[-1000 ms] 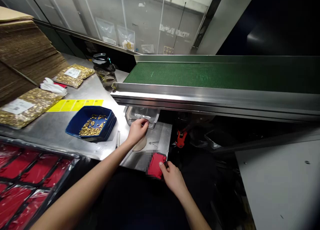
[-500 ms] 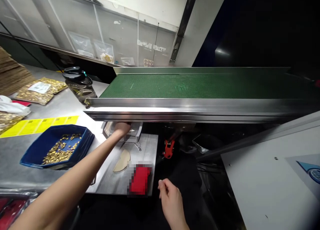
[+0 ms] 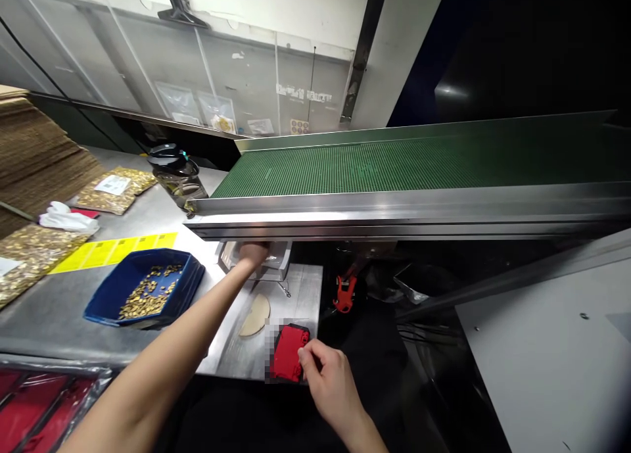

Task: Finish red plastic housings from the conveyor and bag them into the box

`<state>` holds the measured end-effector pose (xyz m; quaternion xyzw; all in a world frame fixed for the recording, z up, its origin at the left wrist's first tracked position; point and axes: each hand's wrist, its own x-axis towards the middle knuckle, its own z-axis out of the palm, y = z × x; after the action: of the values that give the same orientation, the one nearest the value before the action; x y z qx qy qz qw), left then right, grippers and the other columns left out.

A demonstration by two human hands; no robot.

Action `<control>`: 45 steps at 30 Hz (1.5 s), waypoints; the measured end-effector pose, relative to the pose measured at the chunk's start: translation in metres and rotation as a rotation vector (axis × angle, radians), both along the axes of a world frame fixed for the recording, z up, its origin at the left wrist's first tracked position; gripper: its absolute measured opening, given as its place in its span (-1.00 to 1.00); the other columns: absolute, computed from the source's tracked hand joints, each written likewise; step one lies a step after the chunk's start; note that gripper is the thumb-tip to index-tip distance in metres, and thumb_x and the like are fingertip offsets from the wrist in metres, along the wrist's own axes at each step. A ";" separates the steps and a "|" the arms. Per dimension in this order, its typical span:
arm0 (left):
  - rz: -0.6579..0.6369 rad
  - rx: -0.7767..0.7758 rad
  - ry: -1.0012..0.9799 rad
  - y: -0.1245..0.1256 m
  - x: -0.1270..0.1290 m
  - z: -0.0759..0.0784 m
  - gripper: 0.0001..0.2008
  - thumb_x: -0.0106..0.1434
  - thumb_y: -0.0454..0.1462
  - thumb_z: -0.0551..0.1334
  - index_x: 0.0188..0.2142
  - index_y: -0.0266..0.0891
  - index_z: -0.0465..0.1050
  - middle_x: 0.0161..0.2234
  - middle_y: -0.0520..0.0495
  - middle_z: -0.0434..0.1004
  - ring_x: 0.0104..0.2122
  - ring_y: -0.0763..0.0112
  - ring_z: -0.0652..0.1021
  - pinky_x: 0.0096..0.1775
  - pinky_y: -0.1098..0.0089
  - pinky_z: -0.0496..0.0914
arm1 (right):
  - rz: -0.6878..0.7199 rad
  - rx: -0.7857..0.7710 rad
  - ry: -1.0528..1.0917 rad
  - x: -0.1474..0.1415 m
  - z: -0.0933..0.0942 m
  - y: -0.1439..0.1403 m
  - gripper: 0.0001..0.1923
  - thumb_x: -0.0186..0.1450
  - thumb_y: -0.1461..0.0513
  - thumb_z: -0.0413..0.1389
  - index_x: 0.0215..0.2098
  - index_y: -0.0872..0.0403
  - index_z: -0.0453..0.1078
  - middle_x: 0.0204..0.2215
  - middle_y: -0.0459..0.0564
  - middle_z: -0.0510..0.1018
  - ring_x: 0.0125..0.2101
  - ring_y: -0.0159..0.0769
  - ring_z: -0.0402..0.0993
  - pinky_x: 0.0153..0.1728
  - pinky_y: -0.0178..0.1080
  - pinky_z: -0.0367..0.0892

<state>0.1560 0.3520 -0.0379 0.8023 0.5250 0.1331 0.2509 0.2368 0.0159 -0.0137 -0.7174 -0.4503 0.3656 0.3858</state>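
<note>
Case [image 3: 290, 354] lies just left of the right hand [image 3: 323, 373], which curls at its edge, likely steadying it; gripping or not, I can't tell. The left hand [image 3: 254, 250] reaches into the tray [image 3: 283, 267], grip hidden.

No text is readable, the white label [image 3: 112, 184] included.

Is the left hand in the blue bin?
No, the left hand is at the grey tray, partly hidden by the conveyor's metal edge.
</note>
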 end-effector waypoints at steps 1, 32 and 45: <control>0.007 -0.009 -0.031 -0.001 -0.001 0.002 -0.66 0.39 -0.10 0.28 0.02 -0.28 0.48 -0.03 -0.15 0.56 -0.09 0.20 0.59 -0.07 0.14 0.54 | -0.004 -0.007 0.032 -0.002 -0.003 -0.006 -0.55 0.49 -0.03 -0.04 -0.43 0.03 0.39 -0.56 -0.10 0.47 -0.52 -0.35 0.38 -0.45 -0.33 0.14; -0.305 -1.258 -0.661 -0.240 -0.055 0.036 -0.58 0.14 -0.02 0.48 -0.10 -0.18 0.56 -0.27 -0.07 0.61 -0.31 0.34 0.56 -0.23 0.38 0.40 | 0.011 -0.015 0.930 0.033 0.025 -0.050 -0.51 0.32 -0.11 0.23 -0.20 0.17 0.57 -0.32 0.11 0.68 -0.44 -0.32 0.59 -0.38 -0.33 0.41; -0.314 -0.282 -0.437 -0.260 -0.027 0.049 -0.73 0.25 -0.09 0.36 -0.11 -0.06 0.45 -0.18 -0.10 0.52 -0.14 0.11 0.52 -0.09 0.21 0.40 | -0.281 -0.012 0.646 0.042 0.004 -0.082 -0.66 0.26 -0.02 0.31 -0.29 0.10 0.51 -0.43 -0.05 0.62 -0.42 -0.29 0.52 -0.30 -0.26 0.40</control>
<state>0.1288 0.0920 0.0111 0.7833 0.3415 0.1878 0.4843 0.2787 -0.0664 -0.0099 -0.6221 -0.1997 0.5197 0.5506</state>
